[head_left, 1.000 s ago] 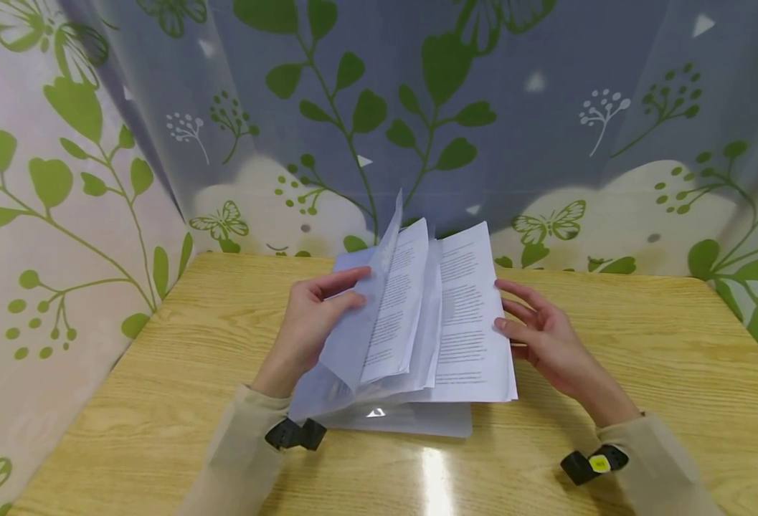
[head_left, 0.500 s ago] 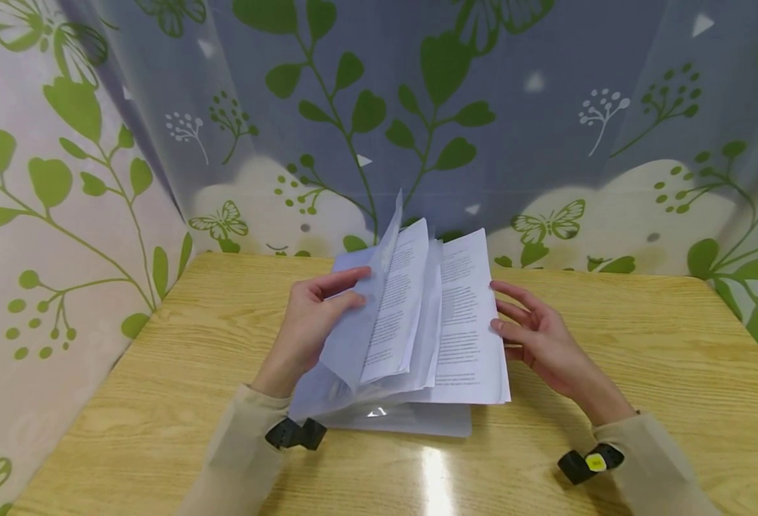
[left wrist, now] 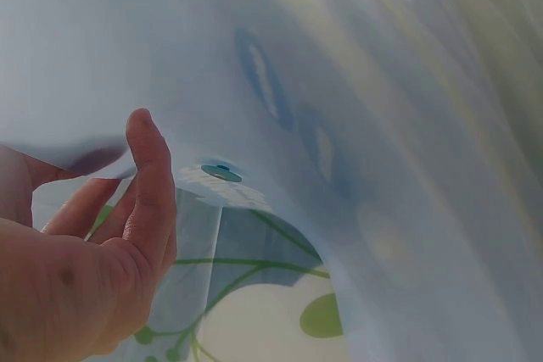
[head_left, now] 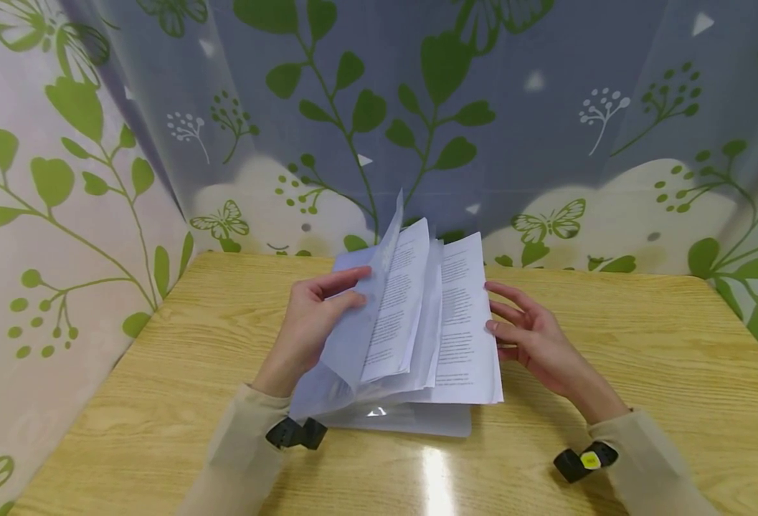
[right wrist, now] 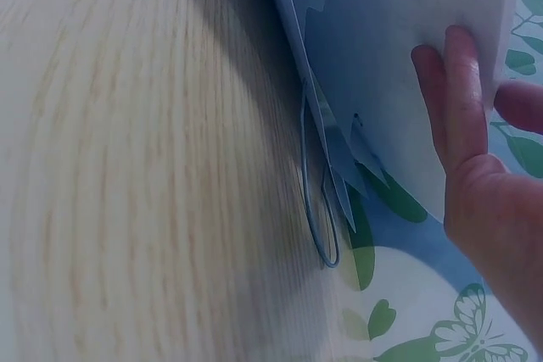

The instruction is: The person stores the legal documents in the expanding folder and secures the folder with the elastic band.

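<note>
A translucent folder (head_left: 411, 421) lies spread on the table with several leaves raised. My left hand (head_left: 310, 322) pinches its lifted plastic cover (head_left: 356, 337) between thumb and fingers; in the left wrist view my left hand (left wrist: 136, 226) has the bluish plastic (left wrist: 254, 108) curving away from it. My right hand (head_left: 540, 344) holds the right edge of some printed sheets (head_left: 462, 322), thumb on the printed face. From the right wrist view, fingers (right wrist: 462, 99) lie behind the sheets. Their left part is hidden behind raised leaves (head_left: 396, 301).
The wooden table (head_left: 643, 358) extends on both sides. A thin elastic loop (right wrist: 327, 252) hangs off the folder's edge in the right wrist view. Behind the table hangs a leaf-patterned curtain (head_left: 546, 107). Each wrist wears a small black camera (head_left: 572, 464).
My right hand has moved left with the printed sheets, which slide further in behind the raised leaves. The left hand stays still on the plastic cover.
</note>
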Available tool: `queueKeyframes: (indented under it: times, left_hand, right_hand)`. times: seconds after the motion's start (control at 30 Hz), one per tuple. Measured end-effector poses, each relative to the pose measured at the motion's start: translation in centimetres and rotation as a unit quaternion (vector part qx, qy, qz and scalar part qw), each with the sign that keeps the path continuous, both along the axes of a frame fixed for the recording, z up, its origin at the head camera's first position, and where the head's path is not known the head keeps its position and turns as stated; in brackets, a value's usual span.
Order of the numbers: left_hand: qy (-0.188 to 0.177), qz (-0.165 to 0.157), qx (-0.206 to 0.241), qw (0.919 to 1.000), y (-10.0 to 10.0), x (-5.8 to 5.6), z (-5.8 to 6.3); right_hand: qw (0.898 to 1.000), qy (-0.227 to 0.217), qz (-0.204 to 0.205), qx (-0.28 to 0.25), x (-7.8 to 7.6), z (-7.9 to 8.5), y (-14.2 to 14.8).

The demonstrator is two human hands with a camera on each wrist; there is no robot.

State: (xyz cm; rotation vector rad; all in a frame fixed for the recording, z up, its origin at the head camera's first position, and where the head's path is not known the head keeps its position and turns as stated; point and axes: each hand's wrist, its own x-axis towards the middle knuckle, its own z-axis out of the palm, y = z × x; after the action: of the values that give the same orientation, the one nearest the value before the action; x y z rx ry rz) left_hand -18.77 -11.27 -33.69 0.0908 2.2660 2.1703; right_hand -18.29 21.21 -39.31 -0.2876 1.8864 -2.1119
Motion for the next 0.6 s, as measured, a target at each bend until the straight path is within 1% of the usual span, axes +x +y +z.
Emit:
queueKeyframes:
  times: [0.3, 0.6]
  left_hand:
    - [-0.001, 0.001, -0.004, 1.0, -0.01, 0.0, -0.07]
    - [0.001, -0.001, -0.001, 1.0, 0.01, -0.05, -0.09]
  right_hand:
    - [1.0, -0.005, 0.004, -0.009, -0.09, -0.26, -0.3]
    - [1.0, -0.004, 0.002, 0.001, -0.28, -0.48, -0.66]
